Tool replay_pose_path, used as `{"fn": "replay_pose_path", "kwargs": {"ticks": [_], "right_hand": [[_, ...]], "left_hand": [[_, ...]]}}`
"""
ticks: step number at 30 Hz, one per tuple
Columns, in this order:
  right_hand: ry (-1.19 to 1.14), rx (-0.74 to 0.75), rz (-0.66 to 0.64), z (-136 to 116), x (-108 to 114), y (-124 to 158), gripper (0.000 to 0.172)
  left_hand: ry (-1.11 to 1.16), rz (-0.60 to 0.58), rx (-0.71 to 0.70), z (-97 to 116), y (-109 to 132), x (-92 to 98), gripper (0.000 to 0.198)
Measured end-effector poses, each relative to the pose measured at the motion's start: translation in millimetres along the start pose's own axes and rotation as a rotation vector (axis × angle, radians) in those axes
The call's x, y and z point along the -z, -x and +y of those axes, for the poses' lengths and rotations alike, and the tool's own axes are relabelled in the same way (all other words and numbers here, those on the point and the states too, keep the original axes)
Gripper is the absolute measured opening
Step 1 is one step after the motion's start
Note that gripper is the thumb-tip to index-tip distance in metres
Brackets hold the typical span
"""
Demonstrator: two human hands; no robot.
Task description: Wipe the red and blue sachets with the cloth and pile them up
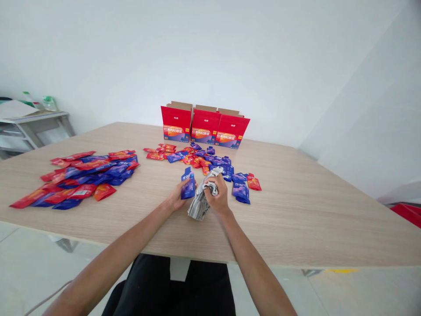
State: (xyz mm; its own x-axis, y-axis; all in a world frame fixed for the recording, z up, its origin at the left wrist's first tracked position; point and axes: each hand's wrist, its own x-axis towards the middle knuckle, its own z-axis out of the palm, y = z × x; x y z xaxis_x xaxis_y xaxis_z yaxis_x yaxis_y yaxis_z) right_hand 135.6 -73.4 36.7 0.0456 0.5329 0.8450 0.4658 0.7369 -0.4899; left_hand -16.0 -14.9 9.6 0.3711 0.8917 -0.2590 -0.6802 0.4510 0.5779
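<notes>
My left hand (177, 196) is closed on a blue spouted pouch (188, 184), held upright with its printed front showing. Bunched in my right hand (217, 193) is a grey-and-white striped cloth (199, 205), its loose end hanging toward the tabletop. The cloth is right beside the pouch; I cannot tell whether they touch. Beyond my hands lies a loose scatter of red pouches (156, 156) and blue pouches (241, 192). A larger pile of red and blue pouches (95, 165) spreads over the table to the left.
Three red open-topped cartons (176, 125) stand side by side at the back of the wooden table (296, 210), near the white wall. A small side table (36, 116) with paper and bottles is at far left. Something red (408, 213) shows at the right edge.
</notes>
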Motion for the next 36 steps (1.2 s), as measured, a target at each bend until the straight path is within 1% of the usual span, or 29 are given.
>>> {"fn": "replay_pose_path", "kwargs": {"ticks": [1, 3, 5, 8, 10, 11, 13, 16, 18, 19, 20, 21, 22, 24, 26, 28, 29, 30, 32, 34, 36], "right_hand": [[-0.022, 0.002, -0.030, -0.2, -0.6, 0.3, 0.008], [-0.070, 0.009, -0.103, -0.3, -2.5, 1.2, 0.009], [-0.111, 0.019, -0.218, 0.4, -6.0, 2.9, 0.011], [-0.089, 0.017, -0.453, 3.4, -13.0, 7.5, 0.017], [-0.023, -0.002, -0.546, 5.6, -16.9, 10.7, 0.021], [0.011, -0.018, -0.552, 6.4, -18.0, 11.8, 0.021], [0.069, -0.059, -0.489, 7.1, -18.4, 12.5, 0.020], [0.119, -0.130, -0.299, 6.5, -15.7, 10.0, 0.015], [0.126, -0.166, -0.182, 6.2, -13.7, 7.5, 0.013], [0.124, -0.177, -0.149, 6.2, -13.0, 6.5, 0.012], [0.120, -0.183, -0.142, 6.4, -12.5, 5.7, 0.012], [0.114, -0.183, -0.164, 6.8, -12.3, 5.4, 0.012], [0.104, -0.178, -0.213, 7.2, -12.4, 5.5, 0.012], [0.069, -0.150, -0.362, 7.9, -13.5, 6.8, 0.015], [0.023, -0.108, -0.517, 7.8, -15.8, 9.1, 0.019], [-0.009, -0.077, -0.623, 6.5, -18.8, 11.4, 0.022], [-0.013, -0.069, -0.650, 5.5, -20.1, 12.2, 0.023], [-0.009, -0.068, -0.658, 4.4, -21.1, 12.7, 0.024], [0.025, -0.091, -0.615, 2.8, -21.7, 12.5, 0.023], [0.077, -0.130, -0.502, 2.8, -20.2, 10.9, 0.019], [0.119, -0.163, -0.347, 4.8, -17.1, 8.5, 0.015]], "left_hand": [[-0.003, 0.000, 0.003, 0.5, 0.0, -0.6, 0.021], [-0.010, -0.038, -0.006, 1.5, 0.5, -1.5, 0.034], [-0.032, -0.053, -0.025, 1.7, 1.6, -1.7, 0.043], [-0.075, -0.050, 0.012, -1.1, 3.9, -0.8, 0.048], [-0.109, -0.077, 0.061, -5.5, 5.5, 0.2, 0.046], [-0.128, -0.096, 0.076, -8.3, 6.3, 0.8, 0.044], [-0.164, -0.135, 0.083, -14.5, 7.9, 2.1, 0.036], [-0.188, -0.191, 0.125, -22.7, 10.2, 4.0, 0.030], [-0.184, -0.221, 0.183, -26.2, 11.6, 4.7, 0.033], [-0.182, -0.226, 0.206, -27.3, 12.1, 4.7, 0.034], [-0.178, -0.224, 0.214, -27.8, 12.5, 4.4, 0.035], [-0.172, -0.212, 0.209, -27.8, 12.6, 3.9, 0.035], [-0.164, -0.193, 0.193, -27.3, 12.5, 3.1, 0.034], [-0.152, -0.144, 0.160, -24.0, 11.9, 1.1, 0.036], [-0.131, -0.095, 0.129, -18.3, 11.0, -0.9, 0.041], [-0.100, -0.063, 0.082, -12.0, 10.4, -2.4, 0.046], [-0.085, -0.058, 0.057, -9.5, 10.2, -2.9, 0.046], [-0.075, -0.059, 0.037, -7.9, 10.2, -3.2, 0.046], [-0.082, -0.068, 0.037, -8.5, 10.6, -3.1, 0.044], [-0.112, -0.085, 0.071, -13.8, 11.7, -2.5, 0.039], [-0.143, -0.117, 0.100, -21.3, 13.1, -1.7, 0.033]]}}
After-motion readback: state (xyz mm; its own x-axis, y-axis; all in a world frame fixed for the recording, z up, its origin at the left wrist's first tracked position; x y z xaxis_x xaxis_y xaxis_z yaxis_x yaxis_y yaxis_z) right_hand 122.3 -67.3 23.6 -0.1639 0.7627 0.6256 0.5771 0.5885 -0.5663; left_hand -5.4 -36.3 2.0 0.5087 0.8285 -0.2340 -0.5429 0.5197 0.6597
